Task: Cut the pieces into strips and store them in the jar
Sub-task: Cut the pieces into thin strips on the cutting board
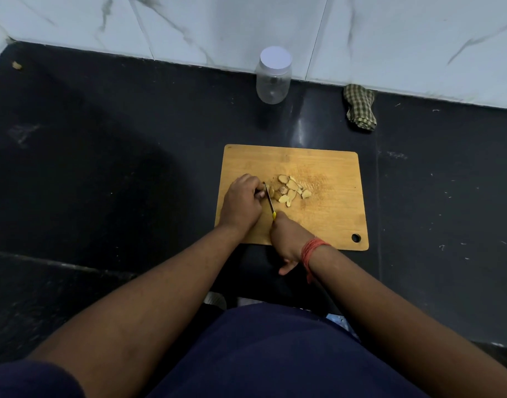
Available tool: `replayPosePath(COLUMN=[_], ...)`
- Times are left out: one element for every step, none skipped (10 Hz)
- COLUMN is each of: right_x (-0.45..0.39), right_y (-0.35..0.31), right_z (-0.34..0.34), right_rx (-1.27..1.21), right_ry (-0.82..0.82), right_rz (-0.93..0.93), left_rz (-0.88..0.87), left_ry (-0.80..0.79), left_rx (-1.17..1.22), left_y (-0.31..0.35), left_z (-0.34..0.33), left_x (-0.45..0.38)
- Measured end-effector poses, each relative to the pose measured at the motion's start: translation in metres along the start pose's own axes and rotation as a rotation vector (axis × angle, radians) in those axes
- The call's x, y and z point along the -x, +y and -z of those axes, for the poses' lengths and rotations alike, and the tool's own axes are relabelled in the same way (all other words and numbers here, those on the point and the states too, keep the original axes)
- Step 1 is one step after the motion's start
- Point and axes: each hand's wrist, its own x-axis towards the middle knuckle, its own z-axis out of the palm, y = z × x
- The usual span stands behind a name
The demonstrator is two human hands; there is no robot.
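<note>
While the left hand [242, 201] curls down on a piece by the blade, the right hand [286, 239] grips the knife [269, 200] by its yellow handle, blade on the board [327, 168]. Pieces [291, 191] lie in a loose pile mid-board, just right of the blade. Jar [273, 79], lid on, stands upright at the wall, well apart from the board. Checked cloth [360, 107] lies right of the jar.

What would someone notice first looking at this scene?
The wooden cutting board on the dark counter, where the right hand holds a yellow-handled knife beside the left hand. Pale slices lie mid-board. Behind, a clear jar with its white lid on stands by the marble wall.
</note>
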Motion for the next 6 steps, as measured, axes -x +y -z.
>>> replayPosePath(right_x=[0.013,0.021,0.027,0.030,0.025,0.017], right_y=[0.013,0.025,0.030,0.027,0.022,0.015], right_z=[-0.007,-0.006,0.007,0.016,0.019,0.020], right_rx=[0.178,0.205,0.097,-0.061,-0.136,-0.180], right_ry=[-0.015,-0.048,-0.093,-0.069,-0.066,-0.084], right_rz=[0.069,0.046,0.050,0.045,0.038,0.025], left_rz=[0.007,0.016,0.009,-0.002,-0.003,0.004], left_ry=[0.016,0.013,-0.003,-0.020,-0.024,-0.029], left_rx=[0.013,0.008,0.000,-0.010,-0.011,-0.011], left_y=[0.002,0.004,0.002,0.000,-0.001,0.000], left_z=[0.000,0.001,0.001,0.002,0.002,0.003], left_x=[0.001,0.002,0.000,0.000,0.000,0.000])
